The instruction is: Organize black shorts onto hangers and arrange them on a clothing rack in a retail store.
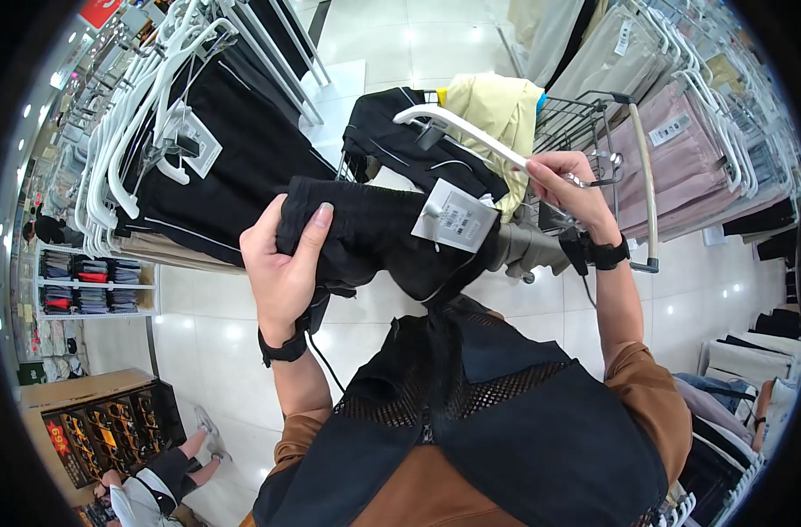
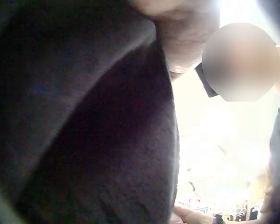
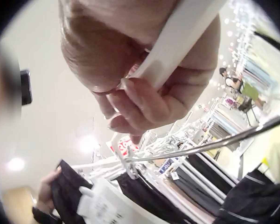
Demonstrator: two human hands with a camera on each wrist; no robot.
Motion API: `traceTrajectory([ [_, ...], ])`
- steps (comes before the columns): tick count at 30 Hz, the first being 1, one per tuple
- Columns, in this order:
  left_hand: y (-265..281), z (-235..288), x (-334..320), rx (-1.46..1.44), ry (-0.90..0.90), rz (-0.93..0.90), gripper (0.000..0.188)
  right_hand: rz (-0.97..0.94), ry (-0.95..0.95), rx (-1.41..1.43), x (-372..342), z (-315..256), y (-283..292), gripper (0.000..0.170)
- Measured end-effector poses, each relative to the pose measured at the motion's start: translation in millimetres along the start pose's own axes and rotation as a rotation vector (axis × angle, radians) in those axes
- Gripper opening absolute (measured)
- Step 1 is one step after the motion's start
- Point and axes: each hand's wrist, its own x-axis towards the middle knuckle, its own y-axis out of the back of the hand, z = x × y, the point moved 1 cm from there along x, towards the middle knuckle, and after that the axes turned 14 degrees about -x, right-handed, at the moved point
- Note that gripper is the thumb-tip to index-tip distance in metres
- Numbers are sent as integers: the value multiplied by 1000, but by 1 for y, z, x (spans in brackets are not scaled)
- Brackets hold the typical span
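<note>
In the head view my left hand (image 1: 286,255) grips the waistband end of a black garment (image 1: 356,220), thumb on top. A white paper tag (image 1: 456,217) lies over that garment's right part. My right hand (image 1: 569,186) holds one end of a white hanger (image 1: 471,132), whose clip end lies over black clothing with white piping (image 1: 387,132). The right wrist view shows the fingers (image 3: 140,105) curled round the white hanger bar (image 3: 177,42). Dark cloth (image 2: 98,121) fills much of the left wrist view, with part of the left hand (image 2: 182,32) above it.
A wire cart (image 1: 585,123) with a pale yellow garment (image 1: 488,105) stands ahead. Black trousers (image 1: 233,132) hang on a rack at the left, pink ones (image 1: 690,158) at the right. A seated or bending person (image 1: 154,487) is at the lower left.
</note>
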Motion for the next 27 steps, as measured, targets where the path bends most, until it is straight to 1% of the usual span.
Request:
traceTrajectory([
  [1,-5,-2,2,-2,11,5,14,-96,-93,195,-2,1,1,30],
  [2,-11,-4,3,4,18,9,14,-108,-13,281,-1,7,-5,46],
  [3,-16,-6,5,-15,5,10,15,-114,-15,287,-1,9,-10,46],
  [5,-22,-7,5,-25,-5,12,17,-173,21,498,0,8,-20,59],
  [6,-24,-7,4,-40,36,0,17,-179,30,509,2,4,-25,68],
  [7,-25,-8,5,-56,75,-13,18,-194,17,519,4,1,-29,69],
  [9,-26,-9,7,-46,63,-9,16,-246,34,552,8,1,-38,73],
  [10,-25,-9,8,-31,73,-14,16,-319,61,572,11,-2,-38,75],
  [12,-27,-10,10,-12,84,-16,15,-356,66,586,13,1,-48,76],
  [13,-31,-10,10,-65,54,-1,16,-373,69,583,14,2,-52,76],
  [14,-34,-10,10,-118,24,13,18,-430,98,669,16,7,-57,64],
  [15,-33,-12,10,-118,25,14,18,-432,98,669,18,9,-60,64],
  [17,-31,-18,6,-295,37,-47,23,-536,119,724,20,13,-67,65],
  [18,-34,-16,4,-365,89,-52,29,-535,129,752,21,19,-74,68],
  [19,-40,-17,3,-453,123,-26,41,-533,128,755,20,26,-81,68],
  [21,-37,-20,4,-455,152,-181,54,-545,172,857,19,37,-90,69],
  [22,-35,-20,3,-420,226,-185,61,-532,183,870,17,39,-94,70],
  [23,-36,-17,4,-352,244,-196,58,-513,159,896,15,45,-100,70],
  [25,-35,-10,4,-264,236,-297,58,-466,182,917,12,49,-109,69],
  [26,-37,-5,4,-263,287,-327,57,-459,180,918,12,53,-113,69],
  [27,-40,-1,8,-165,125,-340,48,-466,157,950,11,57,-117,69],
])
